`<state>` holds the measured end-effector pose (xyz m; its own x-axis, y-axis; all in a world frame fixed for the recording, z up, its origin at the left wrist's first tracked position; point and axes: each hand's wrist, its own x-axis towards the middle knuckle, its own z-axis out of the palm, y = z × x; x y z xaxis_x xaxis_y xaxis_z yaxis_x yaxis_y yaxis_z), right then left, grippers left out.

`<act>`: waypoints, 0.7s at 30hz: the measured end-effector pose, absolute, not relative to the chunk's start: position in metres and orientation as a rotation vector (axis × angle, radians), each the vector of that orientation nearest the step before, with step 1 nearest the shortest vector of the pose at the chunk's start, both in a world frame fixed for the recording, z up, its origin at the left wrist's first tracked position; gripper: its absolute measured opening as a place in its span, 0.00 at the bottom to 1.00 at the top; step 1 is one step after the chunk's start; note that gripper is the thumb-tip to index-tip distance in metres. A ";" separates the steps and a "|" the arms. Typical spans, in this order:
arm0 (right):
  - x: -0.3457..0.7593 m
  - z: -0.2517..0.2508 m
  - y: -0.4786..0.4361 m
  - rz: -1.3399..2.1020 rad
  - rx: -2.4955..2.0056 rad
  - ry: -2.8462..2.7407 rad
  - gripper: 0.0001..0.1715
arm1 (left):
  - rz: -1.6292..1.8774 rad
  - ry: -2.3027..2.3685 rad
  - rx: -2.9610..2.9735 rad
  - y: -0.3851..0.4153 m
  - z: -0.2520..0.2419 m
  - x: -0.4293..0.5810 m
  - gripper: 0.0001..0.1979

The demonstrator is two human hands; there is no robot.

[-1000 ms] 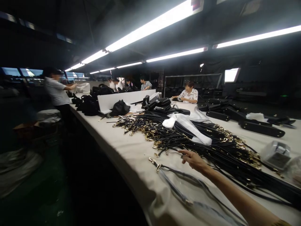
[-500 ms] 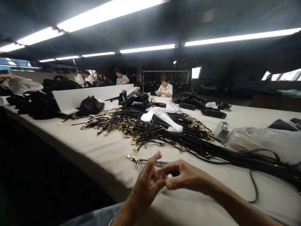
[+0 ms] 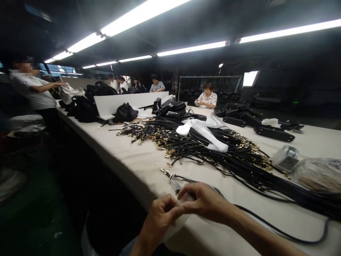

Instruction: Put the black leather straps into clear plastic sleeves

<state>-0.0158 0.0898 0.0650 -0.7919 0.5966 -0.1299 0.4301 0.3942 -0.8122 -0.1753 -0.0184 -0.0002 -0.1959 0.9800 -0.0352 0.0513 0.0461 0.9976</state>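
Note:
My left hand (image 3: 160, 217) and my right hand (image 3: 204, 201) meet at the near edge of the long white table (image 3: 125, 156). Both are closed in a pinch on a thin clear plastic sleeve (image 3: 177, 186) that covers a black strap (image 3: 279, 233) with a gold clasp (image 3: 166, 173). The strap trails off to the right across the table. Just beyond my hands lies a big pile of black straps with gold clasps (image 3: 213, 153), with a white cloth (image 3: 202, 133) on top.
Black bags (image 3: 85, 106) and a white board (image 3: 128, 103) sit further along the table. A clear plastic bag (image 3: 317, 174) and a small clear box (image 3: 286, 158) lie at the right. A person (image 3: 34, 92) stands at the left; others sit at the far end.
My right hand came back from reaching at the strap pile and met my left hand. Both now pinch the plastic sleeve. The camera swung right, then back left.

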 end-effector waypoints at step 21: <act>-0.007 0.087 0.095 1.615 -0.657 -2.167 0.23 | 1.589 0.988 0.711 -0.014 -0.055 -0.183 0.26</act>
